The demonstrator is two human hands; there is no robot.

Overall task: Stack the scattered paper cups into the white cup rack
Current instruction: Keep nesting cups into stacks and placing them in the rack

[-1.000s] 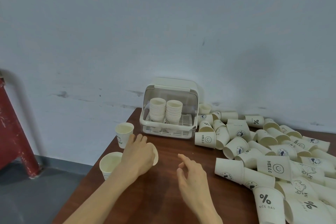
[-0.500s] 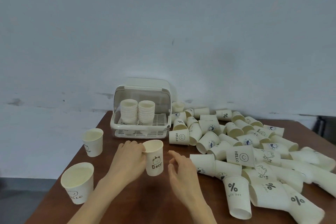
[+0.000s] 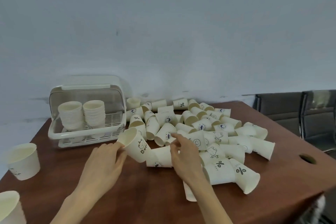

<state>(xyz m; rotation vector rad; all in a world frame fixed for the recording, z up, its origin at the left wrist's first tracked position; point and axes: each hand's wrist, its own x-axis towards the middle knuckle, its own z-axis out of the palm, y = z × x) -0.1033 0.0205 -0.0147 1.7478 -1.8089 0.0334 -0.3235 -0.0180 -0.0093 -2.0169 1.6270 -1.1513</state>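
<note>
A white plastic cup rack (image 3: pixel 87 114) with its clear hinged lid raised stands at the back left of a reddish-brown wooden worktop (image 3: pixel 127 196), holding two upright stacks of nested plain white paper cups (image 3: pixel 82 114) side by side on its slotted tray, mouths up. Just in front of the rack's right corner, a person's left hand (image 3: pixel 103 163) has its fingers (image 3: pixel 119 148) clamped on a cream paper cup printed with a bear and the word "Bear" (image 3: pixel 135 146); the cup is tilted, its long axis slanting so the open mouth faces up and left toward the rack and its base points down and right. The right hand (image 3: pixel 185 152), right of that cup, reaches into the heap with fingers apart and holding nothing. To the right of the rack, a sprawling heap of printed paper cups (image 3: pixel 209 132) lies mostly on its sides, mouths pointing every way, running from the wall to near the worktop's right edge. Left of the rack, two upright cream paper cups (image 3: pixel 23 162) stand near the worktop's left edge. Bare wood lies open in front of the rack, between the forearms and toward the near edge. Dark chairs (image 3: pixel 294 112) stand beyond the worktop's right side.
</note>
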